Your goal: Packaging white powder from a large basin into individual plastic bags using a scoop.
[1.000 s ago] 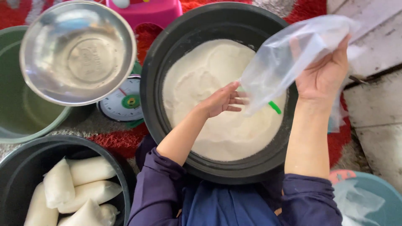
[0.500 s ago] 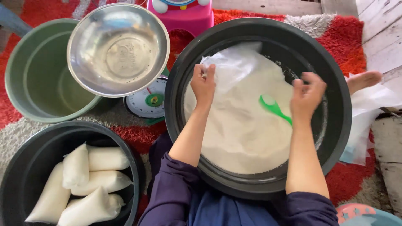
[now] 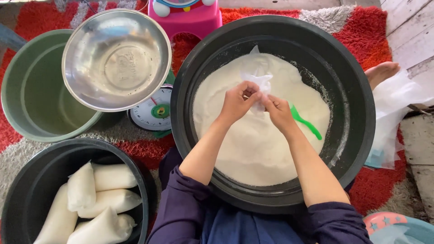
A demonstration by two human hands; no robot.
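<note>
Holding a clear plastic bag (image 3: 258, 83) by its mouth, both hands meet above the white powder (image 3: 257, 131) that fills the big black basin (image 3: 361, 113). Left hand (image 3: 237, 103) and right hand (image 3: 279, 113) are each pinched narrow on the film, fingers working the edge apart; the bag hangs crumpled over the middle of the heap, apparently empty. Green scoop (image 3: 306, 122) lies on the powder just beside the right wrist, handle toward the basin's right wall. Risks, as judged: thin film may tear if the pinch pulls unevenly; the mouth may stay stuck together, so any powder fed in would slide back onto the heap; a wrist could nudge the scoop and bury it. Steel bowl (image 3: 115, 58) perches on the kitchen scale (image 3: 151, 113), overhanging the green bucket (image 3: 36, 99); an elbow bump could tip it. Filled bags (image 3: 95, 199) sit in a second black tub (image 3: 27, 180), well apart at lower left.
</note>
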